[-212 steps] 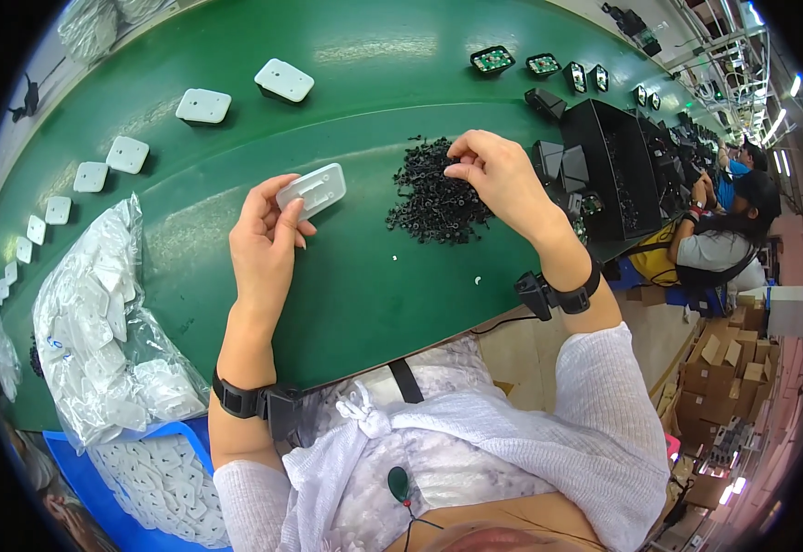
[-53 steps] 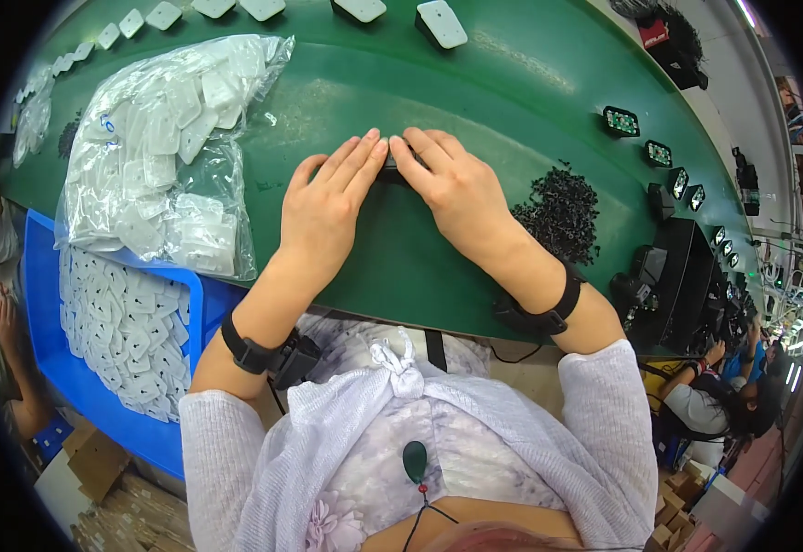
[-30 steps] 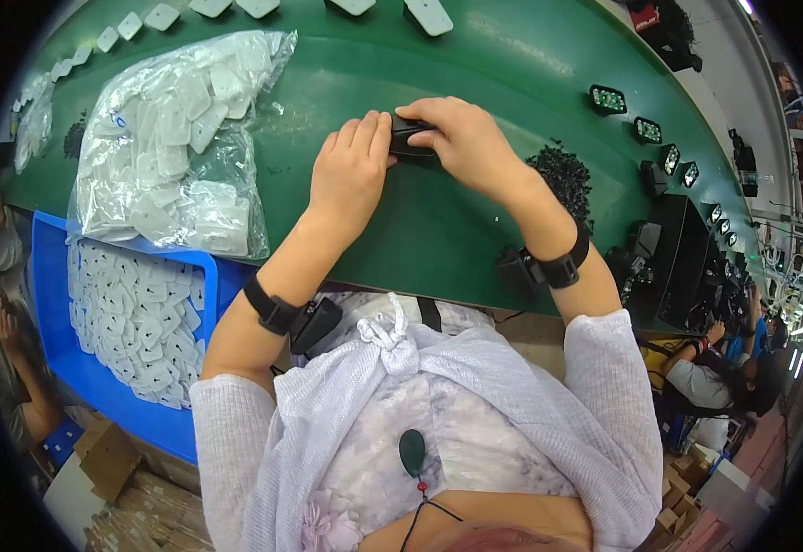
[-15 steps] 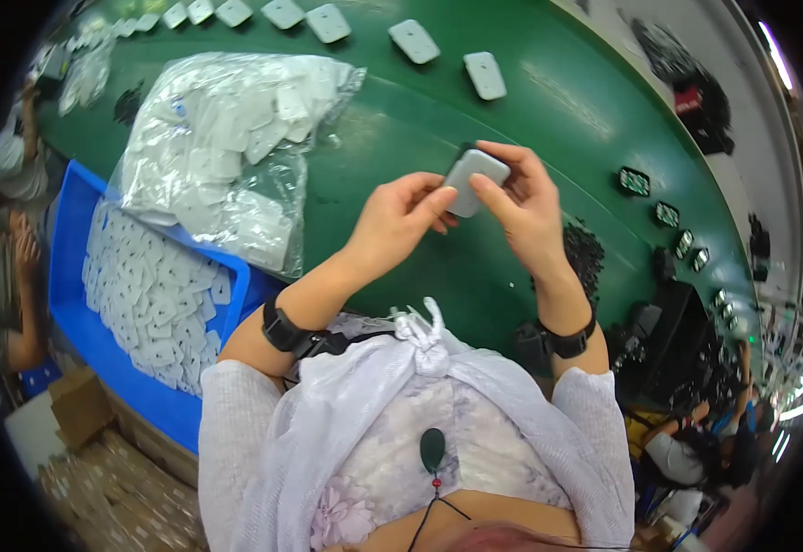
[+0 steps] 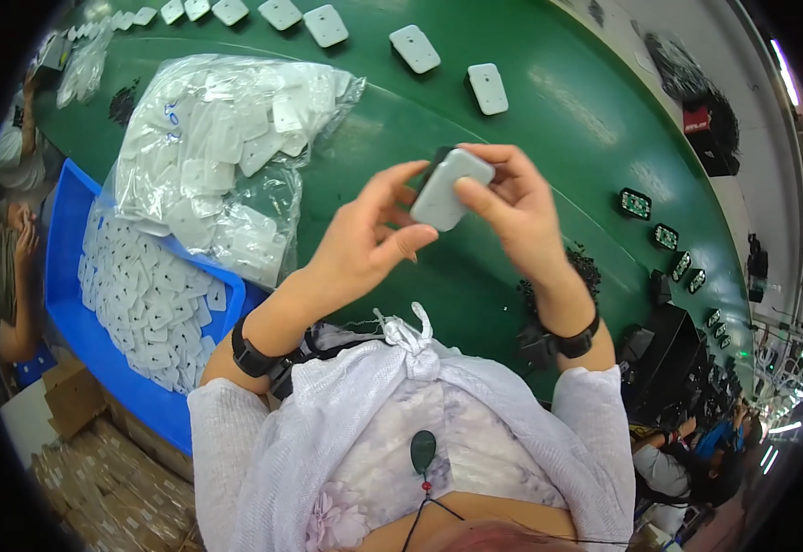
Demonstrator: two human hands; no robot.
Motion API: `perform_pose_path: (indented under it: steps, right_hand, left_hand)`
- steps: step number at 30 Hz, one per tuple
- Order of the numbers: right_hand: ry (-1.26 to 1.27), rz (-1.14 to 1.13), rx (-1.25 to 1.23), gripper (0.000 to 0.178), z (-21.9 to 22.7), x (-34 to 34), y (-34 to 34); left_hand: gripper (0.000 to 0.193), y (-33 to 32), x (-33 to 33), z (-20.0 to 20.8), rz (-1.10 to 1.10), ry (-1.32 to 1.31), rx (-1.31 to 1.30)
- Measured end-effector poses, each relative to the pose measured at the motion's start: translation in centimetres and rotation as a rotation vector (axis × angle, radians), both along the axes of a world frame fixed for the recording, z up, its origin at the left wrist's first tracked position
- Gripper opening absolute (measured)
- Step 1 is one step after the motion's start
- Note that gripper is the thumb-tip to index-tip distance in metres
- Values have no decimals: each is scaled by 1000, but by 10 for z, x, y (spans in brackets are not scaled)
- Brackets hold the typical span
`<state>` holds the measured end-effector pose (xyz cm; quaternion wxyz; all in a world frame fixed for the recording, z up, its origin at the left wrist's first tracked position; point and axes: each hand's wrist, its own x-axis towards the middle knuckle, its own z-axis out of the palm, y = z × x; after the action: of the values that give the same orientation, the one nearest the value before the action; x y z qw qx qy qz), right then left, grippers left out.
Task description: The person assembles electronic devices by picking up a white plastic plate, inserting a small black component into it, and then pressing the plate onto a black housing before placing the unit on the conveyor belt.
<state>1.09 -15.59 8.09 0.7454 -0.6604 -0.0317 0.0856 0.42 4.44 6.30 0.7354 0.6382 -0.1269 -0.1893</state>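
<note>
Your fingers [image 5: 475, 198] on the right hand [image 5: 521, 216] are closed around a small light-grey rectangular casing [image 5: 450, 189] with rounded corners, the thumb pressed on its near face and the other fingertips curled over its far end, where a dark edge shows behind the grey shell. Your left hand [image 5: 364, 244] meets it from the other side: the index finger reaches up along the casing's left edge and the thumb tip touches its lower corner, the remaining fingers loosely bent and holding nothing else. The casing is lifted clear of the green desk [image 5: 558, 120], held tilted between both hands above the desk's near edge. Each wrist carries a black strap; the one on your right wrist [image 5: 574, 339] sits just above a scatter of small black parts [image 5: 590, 271] lying on the desk. To your left a clear plastic bag [image 5: 226, 156] full of white flat pieces rests on the desk, its lower end hanging over a blue bin [image 5: 65, 294] that holds more of the same white pieces. Beyond your hands, a row of white rectangular casings [image 5: 415, 48] lies spaced out along the far part of the desk, and to the right several small dark green-faced modules [image 5: 634, 203] lie in a line.
</note>
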Motion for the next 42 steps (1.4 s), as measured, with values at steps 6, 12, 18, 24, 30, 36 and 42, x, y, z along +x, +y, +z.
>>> perform_pose_path:
  steps: [6, 12, 18, 24, 30, 36, 42]
  right_hand:
    - [78, 6, 46, 37, 6, -4, -5]
    - [28, -18, 7, 35, 2, -11, 0]
    - [-15, -24, -121, 33, 2, -21, 7]
    - [-249, 55, -135, 43, -12, -25, -4]
    - [-180, 29, -437, 48, -51, -38, -4]
    - [-367, -14, -551, 46, -54, -56, 3]
    - [-484, -257, -889, 47, -56, -60, -30]
  left_hand:
    - [42, -10, 9, 10, -29, 137, -2]
    - [43, -11, 8, 10, -30, 175, 34]
    - [42, -10, -5, 7, -41, 134, -1]
    - [44, -9, 5, -20, 140, -782, 449]
    - [47, -5, 6, -63, 106, -1176, 772]
    - [86, 4, -13, -58, -29, -868, 657]
    - [78, 9, -17, -71, 12, -796, 617]
